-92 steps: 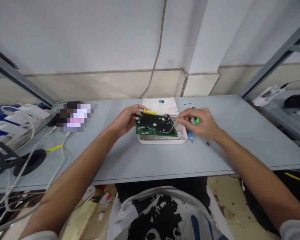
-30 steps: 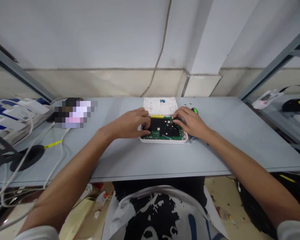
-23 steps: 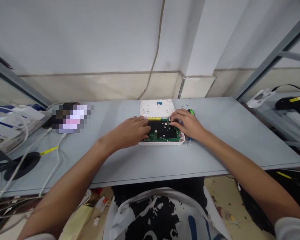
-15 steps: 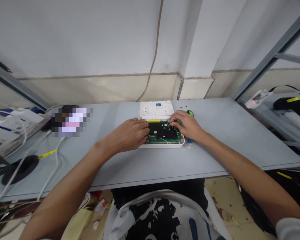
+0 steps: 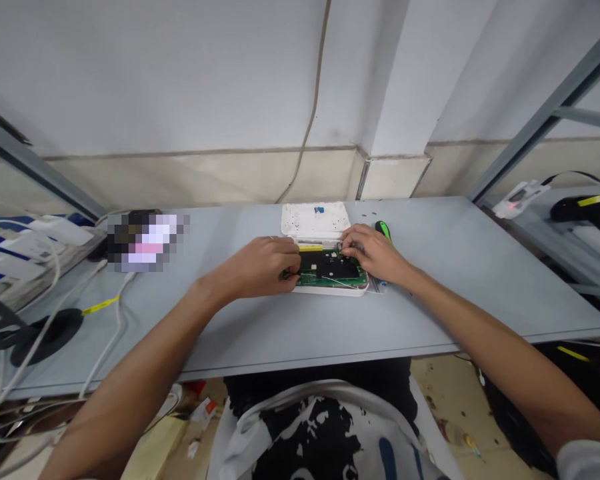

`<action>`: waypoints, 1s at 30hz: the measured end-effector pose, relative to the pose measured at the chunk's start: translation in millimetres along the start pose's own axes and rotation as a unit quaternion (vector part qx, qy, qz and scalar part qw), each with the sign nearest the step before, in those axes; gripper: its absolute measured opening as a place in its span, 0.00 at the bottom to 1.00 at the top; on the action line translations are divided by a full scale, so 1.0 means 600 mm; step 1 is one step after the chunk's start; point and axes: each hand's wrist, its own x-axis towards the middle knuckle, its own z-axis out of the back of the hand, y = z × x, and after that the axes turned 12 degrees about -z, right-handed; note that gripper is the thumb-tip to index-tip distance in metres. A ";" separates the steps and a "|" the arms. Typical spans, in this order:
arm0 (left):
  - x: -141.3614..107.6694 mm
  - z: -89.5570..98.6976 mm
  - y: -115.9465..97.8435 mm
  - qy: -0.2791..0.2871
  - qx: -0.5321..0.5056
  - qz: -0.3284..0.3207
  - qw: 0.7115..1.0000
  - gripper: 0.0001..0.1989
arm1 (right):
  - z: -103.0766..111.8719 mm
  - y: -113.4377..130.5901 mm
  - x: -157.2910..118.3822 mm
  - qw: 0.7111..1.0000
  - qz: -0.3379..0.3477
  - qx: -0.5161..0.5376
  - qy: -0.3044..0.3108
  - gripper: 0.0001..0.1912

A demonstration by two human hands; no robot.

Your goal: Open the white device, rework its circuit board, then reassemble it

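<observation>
A grey surface (image 5: pixel 480 280) ran across the view; white cables (image 5: pixel 117 313) with a yellow tag (image 5: pixel 100 305) trailed over it at nine o'clock; a blurred object (image 5: pixel 147 243) sat at ten o'clock; a beige cable (image 5: pixel 313 87) climbed the wall (image 5: pixel 155 87) at twelve o'clock.

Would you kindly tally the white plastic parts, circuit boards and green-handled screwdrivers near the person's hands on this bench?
White plastic cover: 1
White plastic tray: 1
Green circuit board: 1
Green-handled screwdriver: 1
Total: 4

Electronics workshop: workbench (image 5: pixel 455 280), green circuit board (image 5: pixel 330 283), screwdriver (image 5: pixel 384 230), white cables (image 5: pixel 114 320).
</observation>
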 end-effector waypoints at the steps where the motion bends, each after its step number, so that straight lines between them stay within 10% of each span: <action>1: 0.000 0.000 0.002 -0.005 0.006 -0.002 1.000 0.09 | 0.000 -0.001 0.000 1.000 0.000 0.002 0.000 0.06; 13: -0.011 -0.003 0.031 -0.038 -0.114 0.025 0.992 0.04 | -0.009 -0.009 0.003 1.000 -0.009 0.025 -0.016 0.08; 18: -0.015 -0.014 0.045 -0.046 -0.162 0.057 0.984 0.30 | -0.011 -0.007 0.003 0.999 -0.016 0.024 -0.018 0.09; 30: -0.022 -0.030 0.055 -0.023 -0.168 0.066 0.983 0.34 | -0.015 -0.004 0.004 0.998 -0.046 0.030 -0.026 0.08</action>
